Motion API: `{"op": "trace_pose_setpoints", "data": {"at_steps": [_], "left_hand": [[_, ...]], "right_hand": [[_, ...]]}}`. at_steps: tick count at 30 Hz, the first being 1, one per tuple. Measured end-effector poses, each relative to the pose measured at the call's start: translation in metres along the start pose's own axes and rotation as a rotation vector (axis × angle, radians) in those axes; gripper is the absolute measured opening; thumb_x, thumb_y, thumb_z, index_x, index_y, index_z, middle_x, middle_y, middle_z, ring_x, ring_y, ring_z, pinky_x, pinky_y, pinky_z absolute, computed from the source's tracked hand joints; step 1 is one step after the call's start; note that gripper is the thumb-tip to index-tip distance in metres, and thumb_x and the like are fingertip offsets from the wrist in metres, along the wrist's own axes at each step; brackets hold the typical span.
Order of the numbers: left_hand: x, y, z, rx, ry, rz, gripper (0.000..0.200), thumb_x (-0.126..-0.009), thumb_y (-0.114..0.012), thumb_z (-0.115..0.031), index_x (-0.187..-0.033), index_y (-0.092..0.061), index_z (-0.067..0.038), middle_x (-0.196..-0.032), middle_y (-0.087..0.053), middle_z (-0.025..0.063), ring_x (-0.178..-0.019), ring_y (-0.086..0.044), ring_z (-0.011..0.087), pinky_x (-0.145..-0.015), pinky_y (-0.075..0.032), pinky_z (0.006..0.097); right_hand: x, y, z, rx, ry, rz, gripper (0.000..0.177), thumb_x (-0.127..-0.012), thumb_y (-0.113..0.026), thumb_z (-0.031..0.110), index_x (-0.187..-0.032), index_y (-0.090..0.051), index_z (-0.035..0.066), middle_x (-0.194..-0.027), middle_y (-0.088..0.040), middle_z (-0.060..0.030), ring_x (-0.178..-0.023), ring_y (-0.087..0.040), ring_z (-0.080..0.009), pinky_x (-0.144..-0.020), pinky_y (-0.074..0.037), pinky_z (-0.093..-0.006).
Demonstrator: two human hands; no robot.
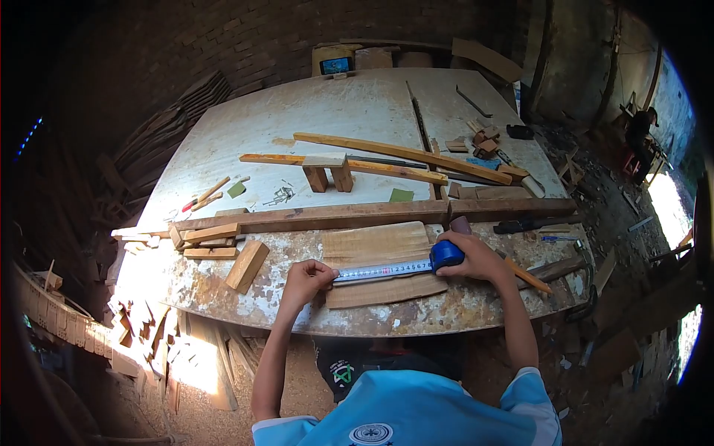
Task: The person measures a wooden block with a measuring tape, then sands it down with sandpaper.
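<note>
A wooden board (375, 238) lies flat near the front edge of the workbench. Across it stretches the white blade of a blue tape measure (445, 255), with its printed numbers facing up. My right hand (476, 259) is wrapped round the tape's case at the board's right side. At the left side, my left hand (311, 278) pinches the free end of the blade by the board's edge. Just behind the board runs a long wooden beam (335, 217). A wooden block (248, 266) rests to the left of my left hand.
On the workbench (245, 119) lie two long wooden strips (387, 152), a small block stand (326, 167), nails (281, 195) and green squares (401, 195). A hammer (547, 273) is at the right. A phone (336, 65) stands at the back. Another person (639, 137) is far right.
</note>
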State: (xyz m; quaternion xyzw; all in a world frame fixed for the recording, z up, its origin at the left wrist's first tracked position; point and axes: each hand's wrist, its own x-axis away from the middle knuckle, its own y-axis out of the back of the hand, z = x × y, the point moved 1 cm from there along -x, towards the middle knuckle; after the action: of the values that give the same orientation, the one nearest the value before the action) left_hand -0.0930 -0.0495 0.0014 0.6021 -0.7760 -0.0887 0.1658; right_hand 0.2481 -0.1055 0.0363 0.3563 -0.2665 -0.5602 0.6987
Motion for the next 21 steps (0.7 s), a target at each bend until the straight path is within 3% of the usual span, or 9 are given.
{"op": "trace_pose_setpoints", "data": {"at_steps": [5,11,17,21], "left_hand": [[0.0,-0.002,0.002,-0.026,-0.028,-0.021,0.019,-0.077,-0.071,-0.014,-0.077,-0.062,0.002,-0.065,-0.062,0.0046,-0.056,-0.058,0.0085,-0.05,-0.046,0.0207],[0.003,-0.004,-0.005,-0.098,-0.04,-0.045,0.02,-0.078,-0.07,-0.015,-0.075,-0.061,0.002,-0.064,-0.061,0.0052,-0.055,-0.058,0.0087,-0.05,-0.046,0.0217],[0.004,-0.005,-0.002,-0.082,-0.086,-0.041,0.022,-0.079,-0.069,-0.017,-0.078,-0.06,0.004,-0.064,-0.061,0.006,-0.055,-0.058,0.0094,-0.05,-0.047,0.0232],[0.002,-0.003,-0.002,-0.105,-0.016,0.009,0.025,-0.081,-0.067,-0.018,-0.087,-0.06,0.006,-0.064,-0.061,0.0073,-0.055,-0.058,0.0099,-0.05,-0.047,0.0232]], "right_hand": [[0.001,0.0,0.002,-0.067,0.046,-0.002,0.058,-0.069,-0.073,0.041,-0.113,-0.05,0.01,-0.104,-0.058,-0.0144,-0.097,-0.056,-0.0323,-0.085,-0.044,-0.0408],[-0.003,-0.007,-0.007,-0.28,0.028,-0.013,0.043,-0.08,-0.063,0.039,-0.109,-0.052,0.008,-0.095,-0.057,-0.0112,-0.091,-0.056,-0.0254,-0.081,-0.044,-0.0369],[-0.01,-0.01,-0.014,-0.41,0.039,-0.045,0.035,-0.08,-0.064,0.034,-0.1,-0.057,0.006,-0.092,-0.056,-0.0068,-0.088,-0.054,-0.0183,-0.08,-0.044,-0.0321],[-0.012,-0.012,-0.015,-0.437,0.008,-0.056,0.033,-0.078,-0.065,0.031,-0.099,-0.058,0.006,-0.091,-0.056,-0.0057,-0.086,-0.054,-0.0172,-0.079,-0.043,-0.0308]]}}
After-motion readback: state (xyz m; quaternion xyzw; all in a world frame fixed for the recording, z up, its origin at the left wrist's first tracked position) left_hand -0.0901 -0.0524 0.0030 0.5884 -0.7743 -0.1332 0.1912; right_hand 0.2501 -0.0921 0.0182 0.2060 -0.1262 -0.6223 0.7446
